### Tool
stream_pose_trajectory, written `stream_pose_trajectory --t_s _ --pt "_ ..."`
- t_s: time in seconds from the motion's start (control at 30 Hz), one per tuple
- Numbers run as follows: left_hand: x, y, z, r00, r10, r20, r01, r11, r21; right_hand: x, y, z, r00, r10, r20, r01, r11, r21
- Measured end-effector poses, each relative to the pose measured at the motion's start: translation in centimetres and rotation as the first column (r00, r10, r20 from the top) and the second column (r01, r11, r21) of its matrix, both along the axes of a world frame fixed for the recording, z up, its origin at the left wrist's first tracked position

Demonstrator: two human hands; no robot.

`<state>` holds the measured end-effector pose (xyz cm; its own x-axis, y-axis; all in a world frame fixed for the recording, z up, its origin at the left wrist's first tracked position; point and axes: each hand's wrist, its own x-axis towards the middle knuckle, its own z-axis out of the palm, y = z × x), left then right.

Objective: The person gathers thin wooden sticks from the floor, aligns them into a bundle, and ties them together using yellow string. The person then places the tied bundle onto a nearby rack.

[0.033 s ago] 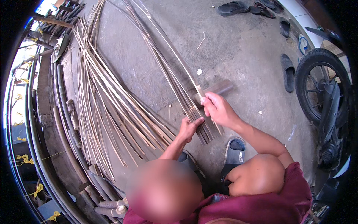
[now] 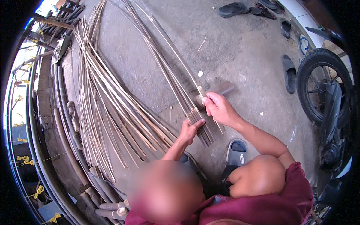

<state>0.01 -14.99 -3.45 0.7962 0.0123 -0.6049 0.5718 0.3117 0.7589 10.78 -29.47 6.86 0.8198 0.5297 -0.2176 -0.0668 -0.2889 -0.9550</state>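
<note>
1. Our right hand (image 2: 219,108) is clenched around a short dark cylinder (image 2: 221,89), a tool or handle that pokes out just above the fingers, and also pinches a thin bamboo strip (image 2: 176,56).
2. Our left hand (image 2: 190,131) lies below and to the left of the right one, fingers pressing flat on the near ends of the dark bamboo strips (image 2: 204,129), not closed around them.
3. We see those strips running up and away from both hands across the concrete floor (image 2: 243,48).
4. Left of the left hand spreads a big fan of pale bamboo strips (image 2: 101,93).
5. Right of the right hand, well apart, stands a motorbike wheel (image 2: 318,86); sandals (image 2: 288,73) lie near it.
</note>
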Motion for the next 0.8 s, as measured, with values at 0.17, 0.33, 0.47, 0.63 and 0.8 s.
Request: stream_pose_trajectory --t_s 0.17,0.33,0.47,0.63,0.8 --pt "0.1 1.0 4.5 0.997 0.078 0.015 -0.074 0.982 -0.176 -1.1 -1.9 -3.9 0.997 0.026 -0.068 -0.038 0.982 -0.183" --pt "-0.1 1.7 1.3 0.996 0.034 -0.089 -0.039 0.997 -0.065 -4.8 -4.8 -8.6 0.932 -0.049 -0.359 -0.001 0.99 -0.138" --pt "-0.2 1.8 0.7 0.992 0.086 -0.093 -0.099 0.984 -0.147 -6.3 -7.3 -8.7 0.82 -0.019 -0.572 0.053 0.998 0.043" --pt "0.1 1.1 1.3 0.992 0.096 -0.086 -0.11 0.977 -0.184 -7.5 -5.7 -9.1 0.848 0.115 -0.517 0.019 0.969 0.246" --pt "0.1 1.1 2.4 0.991 0.111 -0.08 -0.125 0.973 -0.194 -6.2 -4.4 -8.8 0.811 0.098 -0.577 0.049 0.971 0.235"
